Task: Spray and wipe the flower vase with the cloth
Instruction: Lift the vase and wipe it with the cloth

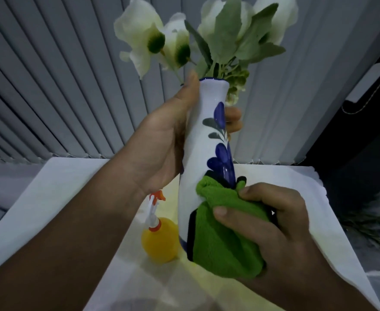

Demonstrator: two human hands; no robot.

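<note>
A tall white vase (203, 140) painted with blue flowers is lifted above the table, tilted slightly. It holds white artificial flowers (153, 39) with green leaves. My left hand (169, 140) wraps the vase's neck, thumb near the rim and fingertips showing on the far side. My right hand (272, 218) presses a bunched green cloth (222, 230) against the vase's lower body, hiding much of the base. A yellow spray bottle (160, 236) with a white and orange trigger stands on the table just left of the vase's bottom.
The table (56, 198) is covered with a white cloth and ends at the right near a dark area. Grey vertical blinds (50, 86) hang behind it. A dark cabinet or door (364, 131) stands at the right.
</note>
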